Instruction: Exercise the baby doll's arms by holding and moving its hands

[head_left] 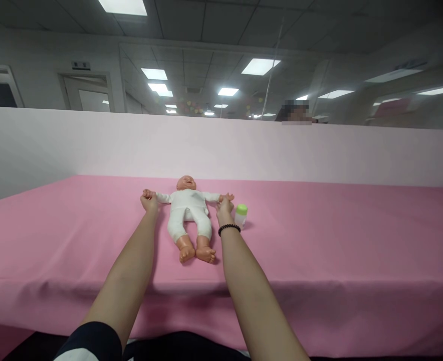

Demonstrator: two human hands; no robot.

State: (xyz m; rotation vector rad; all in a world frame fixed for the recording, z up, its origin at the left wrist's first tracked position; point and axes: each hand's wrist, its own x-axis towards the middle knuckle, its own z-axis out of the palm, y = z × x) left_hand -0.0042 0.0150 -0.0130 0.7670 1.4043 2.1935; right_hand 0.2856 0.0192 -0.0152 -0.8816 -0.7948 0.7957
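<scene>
A baby doll (189, 204) in a white outfit lies on its back on the pink-covered table (319, 235), head away from me and bare feet toward me. Both its arms are stretched out sideways. My left hand (149, 201) is closed around the doll's hand on the left. On the other side, my right hand (225, 206) grips the doll's other hand, whose fingers stick out past mine. Just right of my right wrist stands a small bottle (241, 215) with a green cap, apart from the doll. A dark beaded bracelet (229, 229) circles my right wrist.
A white partition (221, 150) rises along the table's far side. Above it is a glass panel, behind which the top of a person's head (294, 111) shows. The table's front edge, draped in pink cloth, runs close to my body.
</scene>
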